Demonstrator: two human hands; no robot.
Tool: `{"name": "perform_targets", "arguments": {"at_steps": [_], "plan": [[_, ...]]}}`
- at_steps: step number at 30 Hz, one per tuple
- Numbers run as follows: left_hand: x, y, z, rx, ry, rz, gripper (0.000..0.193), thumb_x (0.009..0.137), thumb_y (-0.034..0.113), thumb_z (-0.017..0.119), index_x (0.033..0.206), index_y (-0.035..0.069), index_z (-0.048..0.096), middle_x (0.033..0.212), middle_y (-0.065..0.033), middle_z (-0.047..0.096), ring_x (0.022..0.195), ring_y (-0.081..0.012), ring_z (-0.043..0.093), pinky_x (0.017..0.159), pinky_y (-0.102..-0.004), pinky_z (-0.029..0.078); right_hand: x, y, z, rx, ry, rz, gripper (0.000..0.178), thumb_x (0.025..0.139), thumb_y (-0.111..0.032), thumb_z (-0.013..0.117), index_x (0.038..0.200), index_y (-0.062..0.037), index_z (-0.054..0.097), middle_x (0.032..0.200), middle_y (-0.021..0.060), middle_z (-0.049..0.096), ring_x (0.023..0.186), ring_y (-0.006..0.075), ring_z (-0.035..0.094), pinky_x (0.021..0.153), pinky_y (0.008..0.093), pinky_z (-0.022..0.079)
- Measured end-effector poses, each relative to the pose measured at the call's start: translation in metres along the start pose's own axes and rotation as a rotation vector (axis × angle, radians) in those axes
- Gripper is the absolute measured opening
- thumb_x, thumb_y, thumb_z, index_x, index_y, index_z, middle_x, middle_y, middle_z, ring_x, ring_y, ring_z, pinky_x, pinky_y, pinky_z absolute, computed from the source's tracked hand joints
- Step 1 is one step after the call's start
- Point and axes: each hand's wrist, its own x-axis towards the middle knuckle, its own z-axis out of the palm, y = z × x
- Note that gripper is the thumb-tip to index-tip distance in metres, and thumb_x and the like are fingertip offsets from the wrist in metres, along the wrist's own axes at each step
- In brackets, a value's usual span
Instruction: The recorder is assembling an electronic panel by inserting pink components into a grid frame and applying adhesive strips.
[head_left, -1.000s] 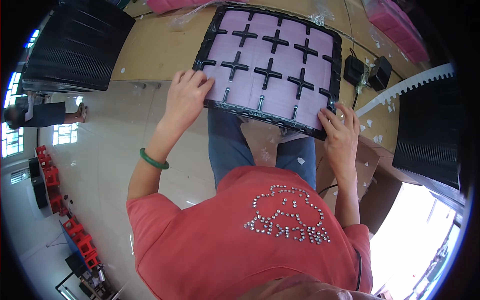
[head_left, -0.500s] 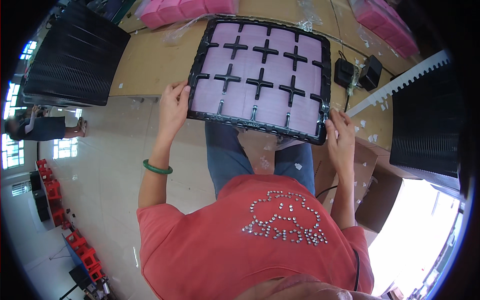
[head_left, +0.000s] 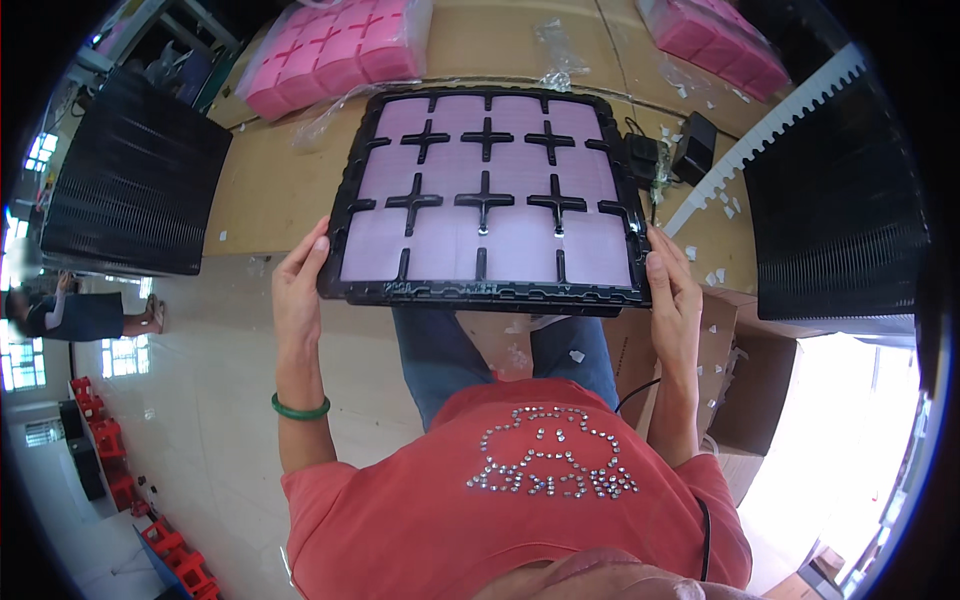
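Note:
A black plastic tray (head_left: pixel 480 293) with raised cross-shaped dividers is held level in front of me, its near edge over my lap and its far part over the table. Pale pink sheets (head_left: pixel 455 170), apparently foam, fill the spaces between the dividers. My left hand (head_left: pixel 301 285) grips the near left corner, thumb on top of the rim and the other fingers partly hidden at the side. At the near right corner, my right hand (head_left: pixel 674 290) is closed on the rim in the same way.
Bagged pink foam blocks (head_left: pixel 340 50) and a second pink bundle (head_left: pixel 712 45) lie on the cardboard-covered table (head_left: pixel 255 220). Stacks of black trays stand left (head_left: pixel 135 175) and right (head_left: pixel 835 205). A white toothed strip (head_left: pixel 765 135) and black power adapters (head_left: pixel 694 148) lie right of the tray.
The tray has turned from a slant, with its right side nearer, to nearly level. Both hands keep hold of its corners. The whole view has shifted slightly.

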Motion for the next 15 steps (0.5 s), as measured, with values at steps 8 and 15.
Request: {"name": "perform_targets", "arguments": {"at_steps": [8, 15], "plan": [[-0.071, 0.024, 0.025, -0.327, -0.015, 0.215, 0.043, 0.102, 0.008, 0.052, 0.141, -0.01, 0.046, 0.143, -0.0194, 0.053, 0.13, -0.0239, 0.053, 0.112, -0.0357, 0.04, -0.047, -0.04, -0.065, 0.203, 0.261, -0.155, 0.051, 0.106, -0.031, 0.042, 0.136, 0.0091, 0.054, 0.143, 0.0193, 0.053, 0.138, 0.0287, 0.044, 0.116, 0.0386, 0.028], [-0.064, 0.088, 0.142, -0.436, -0.481, 0.469, 0.044, 0.099, 0.002, 0.051, 0.142, -0.009, 0.045, 0.147, -0.0215, 0.048, 0.129, -0.0224, 0.053, 0.109, -0.0361, 0.042, -0.08, -0.046, -0.162, 0.538, 0.996, -0.456, 0.092, 0.098, -0.065, 0.027, 0.147, 0.0132, 0.03, 0.143, 0.0273, 0.048, 0.129, 0.0351, 0.053, 0.102, 0.0465, 0.051]]}}
